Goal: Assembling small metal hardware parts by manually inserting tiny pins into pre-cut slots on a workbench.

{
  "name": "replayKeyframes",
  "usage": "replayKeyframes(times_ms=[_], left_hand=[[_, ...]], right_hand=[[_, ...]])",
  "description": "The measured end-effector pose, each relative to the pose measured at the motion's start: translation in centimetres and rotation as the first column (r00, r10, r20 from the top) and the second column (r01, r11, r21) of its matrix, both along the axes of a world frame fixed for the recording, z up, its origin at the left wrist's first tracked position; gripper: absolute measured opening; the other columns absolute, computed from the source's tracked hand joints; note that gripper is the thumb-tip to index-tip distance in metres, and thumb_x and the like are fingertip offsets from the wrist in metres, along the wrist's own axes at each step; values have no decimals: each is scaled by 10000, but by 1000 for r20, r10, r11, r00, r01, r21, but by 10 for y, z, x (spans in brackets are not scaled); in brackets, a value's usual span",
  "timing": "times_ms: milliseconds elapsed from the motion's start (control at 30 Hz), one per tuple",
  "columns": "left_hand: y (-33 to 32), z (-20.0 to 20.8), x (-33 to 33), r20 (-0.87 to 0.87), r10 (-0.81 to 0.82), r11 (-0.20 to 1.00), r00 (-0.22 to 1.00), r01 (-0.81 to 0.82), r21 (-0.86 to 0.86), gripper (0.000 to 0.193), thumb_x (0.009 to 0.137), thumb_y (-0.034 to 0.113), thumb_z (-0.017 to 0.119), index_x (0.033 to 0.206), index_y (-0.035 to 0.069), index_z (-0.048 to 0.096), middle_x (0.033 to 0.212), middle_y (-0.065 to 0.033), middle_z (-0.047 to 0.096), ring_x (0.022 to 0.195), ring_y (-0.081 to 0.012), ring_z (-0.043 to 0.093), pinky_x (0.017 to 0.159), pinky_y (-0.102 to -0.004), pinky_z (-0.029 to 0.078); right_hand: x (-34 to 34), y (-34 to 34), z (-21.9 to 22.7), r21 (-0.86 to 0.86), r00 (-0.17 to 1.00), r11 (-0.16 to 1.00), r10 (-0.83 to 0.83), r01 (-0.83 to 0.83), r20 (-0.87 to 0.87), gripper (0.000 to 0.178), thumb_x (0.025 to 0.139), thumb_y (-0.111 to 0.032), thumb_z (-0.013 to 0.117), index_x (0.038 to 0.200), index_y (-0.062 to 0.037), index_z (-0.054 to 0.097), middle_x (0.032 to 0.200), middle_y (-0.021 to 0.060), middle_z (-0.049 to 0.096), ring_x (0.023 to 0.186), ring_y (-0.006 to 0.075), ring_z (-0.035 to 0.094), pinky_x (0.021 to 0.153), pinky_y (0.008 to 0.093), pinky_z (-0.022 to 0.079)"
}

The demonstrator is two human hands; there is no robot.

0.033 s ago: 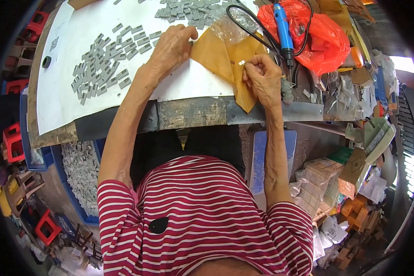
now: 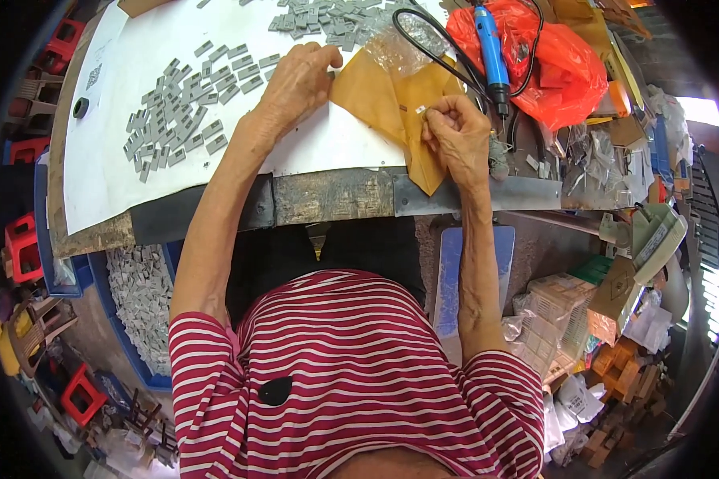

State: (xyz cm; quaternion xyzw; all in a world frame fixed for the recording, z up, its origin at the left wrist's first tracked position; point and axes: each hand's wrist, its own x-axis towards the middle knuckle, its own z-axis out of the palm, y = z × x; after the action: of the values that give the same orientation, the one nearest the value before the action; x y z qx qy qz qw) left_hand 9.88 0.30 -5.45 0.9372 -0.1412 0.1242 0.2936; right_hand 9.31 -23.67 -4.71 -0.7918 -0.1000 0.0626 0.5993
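My right hand is over a brown paper sheet, thumb and forefinger pinched on a small pale metal piece. Its other fingers curl into the palm. Over the white sheet, at the left edge of the brown paper, is my left hand. Its fingers bend together, and whatever they hold, if anything, is hidden. Left of that hand, many small grey rectangular blocks with dark slots lie scattered. Another heap of grey blocks lies beyond it.
A blue electric screwdriver with a black cable rests by a red plastic bag at the back right. A black ring sits at the left. Below the table's wooden edge, a blue bin holds more grey pieces.
My right hand and the small metal piece have shifted very slightly. Nothing else visibly differs.
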Motion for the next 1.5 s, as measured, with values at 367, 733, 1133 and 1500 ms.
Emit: replayKeyframes(times_ms=[367,733,1133,1500], left_hand=[[-4,1,-1,30,43,999,999,-43,6,165,704,-53,545,854,17,544,800,-111,560,793,-260,541,717,-361,437],[1,11,-9,173,109,987,979,-86,-137,138,745,-34,561,873,14,536,800,-89,575,711,-210,557,643,-302,453],[-18,42,-53,73,173,851,982,-112,-513,106,748,0,562,854,-1,569,777,-72,593,630,-137,541,597,-251,445],[-27,49,-98,-287,83,531,954,-286,-798,190,778,39,594,963,-1,607,760,-1,566,664,-51,518,616,-178,438]], right_hand=[[-13,-2,-2,-30,965,988,-144,154,218,142,799,7,535,933,40,568,656,16,537,527,36,472,440,165,347],[-22,3,1,38,980,981,-191,189,55,134,819,-3,498,894,42,598,634,-4,517,517,29,445,447,159,327],[-21,2,-2,-4,976,978,-207,207,69,133,829,-23,492,899,35,589,639,-3,520,534,36,458,476,157,340],[-36,5,5,-446,934,887,55,116,353,43,751,-19,544,789,2,548,724,131,540,610,253,555,552,329,426]])
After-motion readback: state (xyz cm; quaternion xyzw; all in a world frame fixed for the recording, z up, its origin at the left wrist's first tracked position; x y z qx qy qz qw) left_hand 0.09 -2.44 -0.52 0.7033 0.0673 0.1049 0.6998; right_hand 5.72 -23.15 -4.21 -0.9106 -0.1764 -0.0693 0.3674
